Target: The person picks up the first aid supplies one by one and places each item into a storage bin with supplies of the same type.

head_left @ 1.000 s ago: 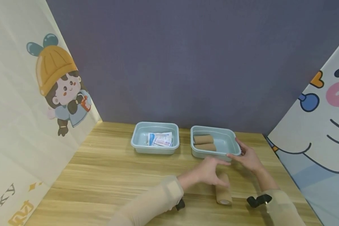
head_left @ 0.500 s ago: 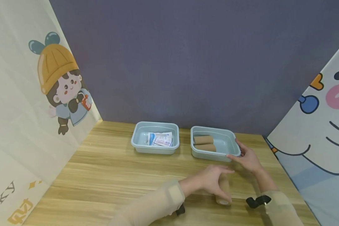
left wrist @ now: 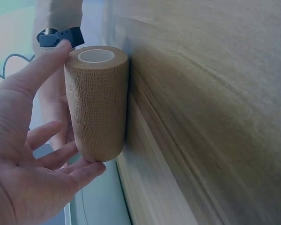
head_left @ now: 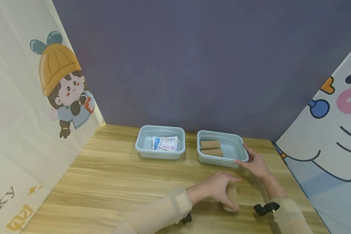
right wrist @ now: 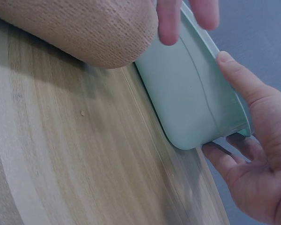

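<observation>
A tan crinkled bandage roll (left wrist: 97,108) with a white core lies on the wooden table. My left hand (head_left: 217,188) spans it lengthwise, pinching it with the thumb at the near end and fingertips at the far end in the left wrist view. From the head view the hand covers part of the roll. Behind it stands a pale blue plastic bin (head_left: 232,149), with two similar bandage rolls (head_left: 210,145) lying side by side at its left. My right hand (head_left: 256,165) grips this bin's right end, thumb on the rim (right wrist: 225,58) and fingers round the outer wall.
Left of that bin stands a matching pale blue bin (head_left: 144,143) containing several white and blue packets (head_left: 167,143). Both sit near the dark back panel (head_left: 175,71). Printed cartoon panels border the wooden table (head_left: 111,175) on the left and right.
My left hand has come down and toward me from above the bandage roll, and its thumb and fingers have closed on the roll's ends. My right hand stays on the bin.
</observation>
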Available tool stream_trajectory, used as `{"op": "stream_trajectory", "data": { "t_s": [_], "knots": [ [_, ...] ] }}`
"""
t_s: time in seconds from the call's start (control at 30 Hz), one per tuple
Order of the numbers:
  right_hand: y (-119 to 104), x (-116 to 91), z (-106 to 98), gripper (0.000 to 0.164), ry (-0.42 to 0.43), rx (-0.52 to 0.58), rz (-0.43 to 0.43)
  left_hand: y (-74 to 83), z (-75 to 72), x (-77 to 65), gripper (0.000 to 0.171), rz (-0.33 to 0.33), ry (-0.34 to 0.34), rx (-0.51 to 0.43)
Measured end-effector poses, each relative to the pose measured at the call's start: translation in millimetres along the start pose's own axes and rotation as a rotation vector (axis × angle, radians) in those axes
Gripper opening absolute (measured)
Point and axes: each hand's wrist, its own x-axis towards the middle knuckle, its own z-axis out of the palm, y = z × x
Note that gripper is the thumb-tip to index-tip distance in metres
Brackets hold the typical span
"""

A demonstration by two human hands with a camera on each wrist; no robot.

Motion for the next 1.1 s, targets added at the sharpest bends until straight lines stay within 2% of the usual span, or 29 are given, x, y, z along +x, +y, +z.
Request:
{"op": "stream_trajectory", "data": {
  "t_s": [0.23,0.47,0.67,0.9,1.1],
  "knots": [
    [-4.1,-1.5,2.0,0.108,-0.001,-0.01,0.007,-1.4,2.1,-2.1,0.098,-0.049,-0.037,0.008],
    [-3.1,-1.3,2.4,0.109,0.007,-0.012,0.02,-2.8,3.4,-2.2,0.08,-0.083,-0.043,-0.03],
    [-3.4,-1.4,2.1,0.108,0.003,0.001,0.017,-1.9,-0.9,-1.7,0.073,-0.104,0.012,-0.017],
    [-1.3,-0.7,2.8,0.108,0.001,0.008,0.006,-3.1,-14.2,1.0,0.071,-0.1,0.072,0.026],
    [1.2,0.2,1.5,0.107,-0.01,0.035,-0.007,-4.1,-29.2,9.3,0.071,-0.092,0.101,0.073]
  ]
}}
